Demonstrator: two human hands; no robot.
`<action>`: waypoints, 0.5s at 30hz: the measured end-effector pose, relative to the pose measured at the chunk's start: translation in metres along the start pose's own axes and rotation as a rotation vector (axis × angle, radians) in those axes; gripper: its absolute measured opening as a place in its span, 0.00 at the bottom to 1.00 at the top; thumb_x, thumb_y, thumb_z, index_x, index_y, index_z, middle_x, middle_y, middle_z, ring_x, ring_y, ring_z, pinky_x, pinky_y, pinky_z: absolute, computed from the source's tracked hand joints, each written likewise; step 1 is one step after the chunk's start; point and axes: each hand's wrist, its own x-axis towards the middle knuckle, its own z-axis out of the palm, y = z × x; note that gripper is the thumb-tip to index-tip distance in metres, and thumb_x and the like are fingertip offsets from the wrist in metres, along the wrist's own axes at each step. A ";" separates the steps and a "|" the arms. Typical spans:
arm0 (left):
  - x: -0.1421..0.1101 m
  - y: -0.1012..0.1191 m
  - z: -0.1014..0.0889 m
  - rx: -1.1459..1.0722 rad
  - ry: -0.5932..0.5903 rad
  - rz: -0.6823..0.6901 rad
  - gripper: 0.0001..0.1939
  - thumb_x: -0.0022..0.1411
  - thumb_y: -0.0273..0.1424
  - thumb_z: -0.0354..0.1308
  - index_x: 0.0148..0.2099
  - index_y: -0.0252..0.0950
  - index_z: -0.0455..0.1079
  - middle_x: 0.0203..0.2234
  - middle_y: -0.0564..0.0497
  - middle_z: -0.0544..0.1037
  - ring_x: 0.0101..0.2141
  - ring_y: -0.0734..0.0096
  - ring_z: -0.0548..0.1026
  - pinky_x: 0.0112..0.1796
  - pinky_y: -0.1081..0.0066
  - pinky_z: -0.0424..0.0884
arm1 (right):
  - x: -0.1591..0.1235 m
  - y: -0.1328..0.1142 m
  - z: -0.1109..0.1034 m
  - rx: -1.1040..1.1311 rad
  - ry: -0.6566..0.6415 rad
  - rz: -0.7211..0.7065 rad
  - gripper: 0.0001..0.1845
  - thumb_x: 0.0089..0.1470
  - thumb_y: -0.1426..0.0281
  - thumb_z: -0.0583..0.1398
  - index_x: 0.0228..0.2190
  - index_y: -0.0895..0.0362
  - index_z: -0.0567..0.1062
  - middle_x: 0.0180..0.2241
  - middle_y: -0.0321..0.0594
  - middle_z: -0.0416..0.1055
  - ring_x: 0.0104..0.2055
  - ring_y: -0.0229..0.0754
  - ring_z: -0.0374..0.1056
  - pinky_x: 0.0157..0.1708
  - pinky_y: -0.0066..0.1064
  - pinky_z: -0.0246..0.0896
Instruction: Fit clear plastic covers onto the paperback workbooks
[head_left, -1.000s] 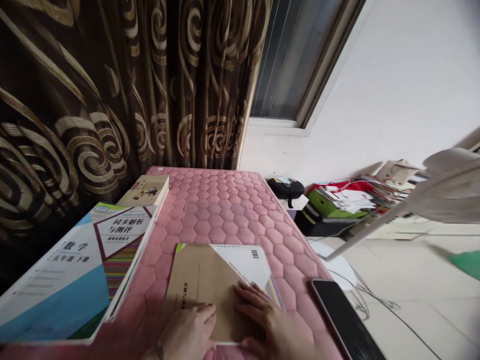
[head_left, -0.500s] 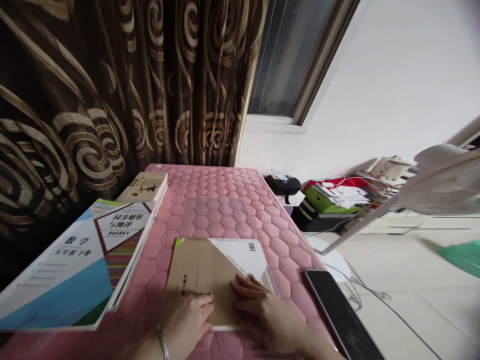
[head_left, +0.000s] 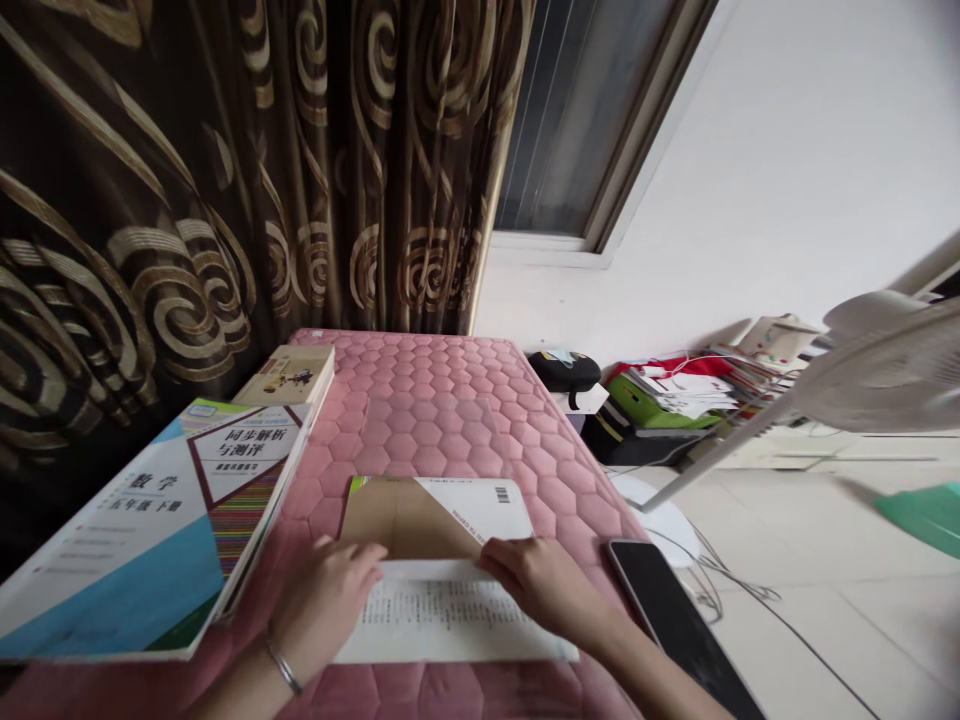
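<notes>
A book (head_left: 409,520) with a brown, white and striped cover lies in front of me on the pink quilted surface. Its near part is lifted and bent away from me, with a printed page (head_left: 450,615) showing below. My left hand (head_left: 326,595) pinches the raised edge at the left; a bracelet circles that wrist. At the right end of the same edge, my right hand (head_left: 540,585) has its fingers curled over the cover. The thumbs are mostly hidden. Just beyond the book lies a thin clear sheet (head_left: 427,430).
A stack of textbooks (head_left: 142,540) lies at left, with a smaller thick book (head_left: 289,375) behind it. A black phone (head_left: 679,620) rests along the right edge. A patterned curtain (head_left: 360,170) hangs behind; a white fan (head_left: 870,370) and cables stand on the floor at right.
Both hands lay on the book's cover before. Now they have lifted its near edge and folded it away from me, uncovering a printed page. The surrounding things have stayed put.
</notes>
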 end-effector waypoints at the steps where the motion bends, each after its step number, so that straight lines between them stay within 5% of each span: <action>1: 0.004 -0.007 -0.005 -0.021 0.068 -0.036 0.11 0.61 0.31 0.50 0.40 0.42 0.75 0.32 0.50 0.81 0.32 0.65 0.77 0.37 0.66 0.72 | 0.006 0.002 -0.005 -0.030 0.037 0.019 0.17 0.63 0.65 0.50 0.28 0.55 0.75 0.24 0.39 0.75 0.24 0.39 0.68 0.22 0.27 0.53; 7: 0.038 -0.045 -0.005 -0.542 0.404 -0.405 0.19 0.56 0.41 0.53 0.46 0.36 0.68 0.34 0.46 0.79 0.37 0.63 0.77 0.40 0.65 0.72 | 0.045 0.019 -0.035 0.007 0.211 0.095 0.22 0.64 0.62 0.46 0.31 0.54 0.76 0.28 0.42 0.76 0.28 0.41 0.70 0.24 0.28 0.55; 11: 0.058 -0.060 0.016 -0.907 0.404 -0.529 0.24 0.46 0.42 0.60 0.43 0.33 0.67 0.29 0.48 0.78 0.32 0.64 0.76 0.35 0.67 0.72 | 0.065 0.031 -0.041 0.074 0.211 0.107 0.20 0.62 0.61 0.48 0.32 0.54 0.77 0.30 0.40 0.76 0.30 0.41 0.71 0.27 0.29 0.59; 15: 0.070 -0.069 0.033 -0.930 0.467 -0.567 0.23 0.43 0.40 0.62 0.41 0.33 0.68 0.27 0.49 0.77 0.29 0.66 0.75 0.32 0.69 0.70 | 0.078 0.034 -0.037 -0.038 0.216 0.119 0.19 0.63 0.63 0.49 0.33 0.55 0.77 0.32 0.41 0.77 0.32 0.42 0.71 0.35 0.32 0.62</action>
